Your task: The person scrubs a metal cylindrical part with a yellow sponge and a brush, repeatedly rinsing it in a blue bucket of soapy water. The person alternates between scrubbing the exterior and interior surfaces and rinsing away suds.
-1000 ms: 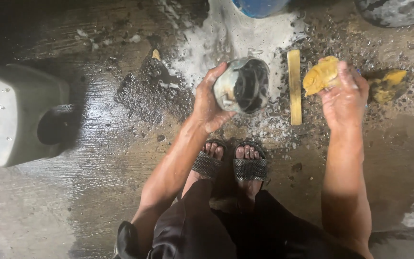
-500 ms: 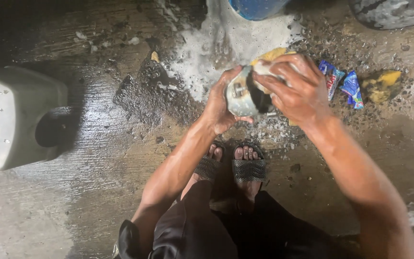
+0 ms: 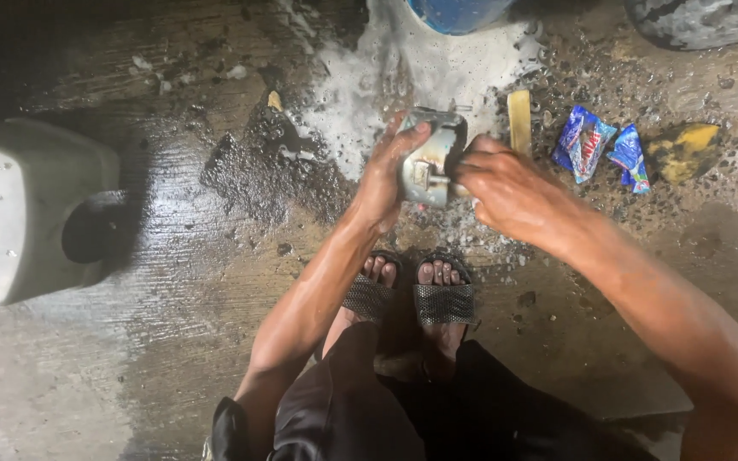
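- Head view: a grey metal part (image 3: 430, 158), blocky with a small fitting on its near face, sits in the air above the wet floor, just ahead of the person's sandalled feet (image 3: 420, 294).
- The left hand (image 3: 386, 175) has its grip closed around the part's left side, thumb over the top edge, seemingly to steady it.
- The right hand (image 3: 506, 192) presses against the part's right side, fingers curled together; whether it holds anything is hidden.
- Just beyond lies a pale yellow bar (image 3: 519, 119), then two blue sachets (image 3: 600, 145) and a yellow sponge (image 3: 685, 147), all within easy reach.
- The concrete floor (image 3: 172, 341) is wet, with white suds (image 3: 420, 68) near a blue container (image 3: 459, 13); a white plastic housing (image 3: 19, 209) rests far left.
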